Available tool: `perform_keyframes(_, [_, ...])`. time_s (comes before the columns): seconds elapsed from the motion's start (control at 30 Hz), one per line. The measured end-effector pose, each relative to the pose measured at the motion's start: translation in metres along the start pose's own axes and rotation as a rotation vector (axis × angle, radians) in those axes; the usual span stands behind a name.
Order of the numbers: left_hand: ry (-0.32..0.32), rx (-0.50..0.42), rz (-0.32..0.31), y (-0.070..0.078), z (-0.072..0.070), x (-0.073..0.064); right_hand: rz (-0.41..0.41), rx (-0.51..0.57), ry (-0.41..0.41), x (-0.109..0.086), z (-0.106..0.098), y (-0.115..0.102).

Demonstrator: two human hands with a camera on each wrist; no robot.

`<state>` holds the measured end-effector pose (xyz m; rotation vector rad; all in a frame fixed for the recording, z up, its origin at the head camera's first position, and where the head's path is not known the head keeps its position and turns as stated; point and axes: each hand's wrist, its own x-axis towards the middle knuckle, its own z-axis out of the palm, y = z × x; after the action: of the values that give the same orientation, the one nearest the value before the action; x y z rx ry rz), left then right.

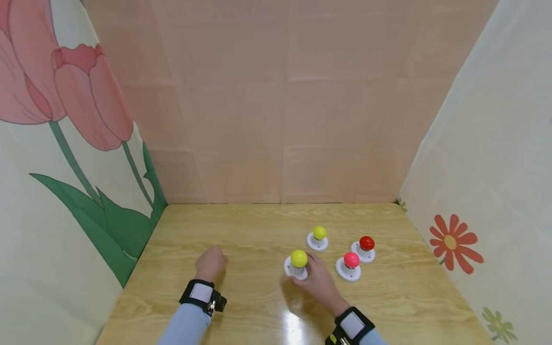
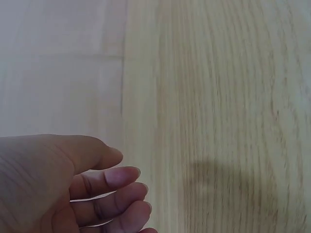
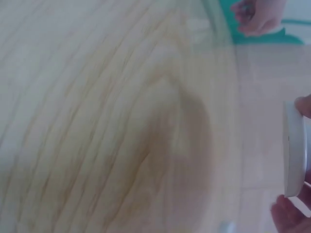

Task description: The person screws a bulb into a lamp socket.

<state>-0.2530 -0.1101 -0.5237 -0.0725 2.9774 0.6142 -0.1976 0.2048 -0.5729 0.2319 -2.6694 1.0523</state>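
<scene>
My right hand grips a round white lamp base by its edge. A yellow bulb sits in that base, and a shadow falls on the table below. In the right wrist view, fingertips show at the disc's rim, with much of the hand cut off by the frame. Over to the left, my left hand hangs above the tabletop, its fingers loosely curled around nothing.
Behind the right hand stands another yellow bulb on a white base. Right of it are a pink bulb and a red bulb on similar bases. The wooden table meets fabric walls behind and at both sides.
</scene>
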Motion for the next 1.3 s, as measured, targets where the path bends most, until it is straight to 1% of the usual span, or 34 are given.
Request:
perform_keyframes(0.1, [-0.003, -0.011, 0.005, 0.002, 0.005, 0.002, 0.041, -0.011, 0.035, 0.006, 0.001, 0.015])
perform_keyframes(0.2, [-0.009, -0.01, 0.008, 0.003, 0.01, 0.004, 0.107, 0.003, 0.039, 0.011, 0.0, 0.029])
perform_keyframes(0.27, [0.0, -0.011, 0.008, 0.003, 0.013, 0.004, 0.155, 0.008, 0.021, 0.013, 0.001, 0.039])
perform_keyframes(0.37, [0.039, -0.011, 0.013, 0.004, 0.016, 0.004, 0.225, 0.008, -0.021, 0.015, 0.003, 0.051])
perform_keyframes(0.47, [0.074, -0.018, 0.014, 0.005, 0.018, 0.004, 0.279, 0.004, -0.055, 0.017, 0.004, 0.059])
perform_keyframes(0.53, [0.091, -0.018, 0.018, 0.005, 0.019, 0.003, 0.3, 0.0, -0.067, 0.018, 0.005, 0.064])
perform_keyframes(0.63, [0.112, -0.017, 0.027, 0.006, 0.019, 0.002, 0.314, -0.01, -0.076, 0.019, 0.006, 0.069])
perform_keyframes(0.87, [0.137, -0.028, 0.03, 0.009, 0.019, 0.001, 0.297, -0.02, -0.085, 0.021, 0.011, 0.078])
perform_keyframes(1.1, [0.151, -0.031, 0.052, 0.012, 0.019, 0.0, 0.325, -0.006, -0.087, 0.018, 0.01, 0.08])
perform_keyframes(1.3, [0.177, -0.042, 0.072, 0.013, 0.021, 0.0, 0.299, -0.042, -0.076, 0.018, 0.014, 0.081])
